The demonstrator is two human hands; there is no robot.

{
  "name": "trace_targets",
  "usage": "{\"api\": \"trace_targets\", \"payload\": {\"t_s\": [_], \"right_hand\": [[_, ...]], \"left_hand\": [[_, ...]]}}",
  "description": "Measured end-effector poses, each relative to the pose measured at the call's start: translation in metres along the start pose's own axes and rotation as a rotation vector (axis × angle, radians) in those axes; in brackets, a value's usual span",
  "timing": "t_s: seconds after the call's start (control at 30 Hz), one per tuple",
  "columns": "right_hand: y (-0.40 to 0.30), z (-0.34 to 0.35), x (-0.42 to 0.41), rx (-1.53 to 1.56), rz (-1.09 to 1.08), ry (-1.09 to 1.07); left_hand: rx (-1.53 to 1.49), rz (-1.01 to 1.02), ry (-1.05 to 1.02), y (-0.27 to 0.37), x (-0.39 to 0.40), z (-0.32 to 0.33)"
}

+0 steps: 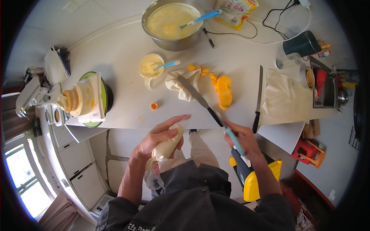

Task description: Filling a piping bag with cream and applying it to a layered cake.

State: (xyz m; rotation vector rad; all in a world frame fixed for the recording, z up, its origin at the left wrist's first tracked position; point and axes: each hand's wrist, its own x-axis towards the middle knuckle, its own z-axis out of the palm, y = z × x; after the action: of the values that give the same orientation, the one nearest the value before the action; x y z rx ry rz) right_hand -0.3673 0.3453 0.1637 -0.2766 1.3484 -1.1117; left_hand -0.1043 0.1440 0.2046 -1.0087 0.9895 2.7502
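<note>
My left hand (162,137) is closed around a piping bag filled with pale cream (170,144), its twisted plastic end hanging below. My right hand (242,138) grips a light-blue spatula handle (234,140). An offset or straight icing spatula with a black handle (215,117) reaches from near that hand, its metal blade over a crumpled white cloth (185,89). To the right lie a mango piece (224,92) and mango cubes (205,70). Behind the cloth is a cup of cream (150,67) with a blue spatula. A small orange ring-like object (154,106) is nearer the table edge.
A steel bowl of cream (175,43) stands at the back. At left, a partly built cake (83,99) lies on a board over a green turntable (104,96). A serrated knife (258,98) and beige cloth (283,98) lie right, before the sink (326,89).
</note>
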Motion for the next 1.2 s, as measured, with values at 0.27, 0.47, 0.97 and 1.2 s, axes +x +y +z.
{"api": "trace_targets", "payload": {"t_s": [0.27,0.47,0.97,1.2], "right_hand": [[-0.005,0.029,-0.003,-0.036,0.125,-0.143],[-0.024,0.037,-0.005,-0.199,0.13,-0.117],[-0.008,0.055,-0.022,-0.24,0.232,-0.116],[-0.003,0.057,-0.026,-0.26,0.222,-0.133]], "left_hand": [[0.296,-0.004,0.058,0.006,0.001,0.019],[0.409,-0.024,0.043,0.004,0.0,0.022],[0.464,-0.055,0.029,-0.024,-0.01,0.008],[0.508,-0.026,0.041,-0.036,-0.015,0.005]]}}
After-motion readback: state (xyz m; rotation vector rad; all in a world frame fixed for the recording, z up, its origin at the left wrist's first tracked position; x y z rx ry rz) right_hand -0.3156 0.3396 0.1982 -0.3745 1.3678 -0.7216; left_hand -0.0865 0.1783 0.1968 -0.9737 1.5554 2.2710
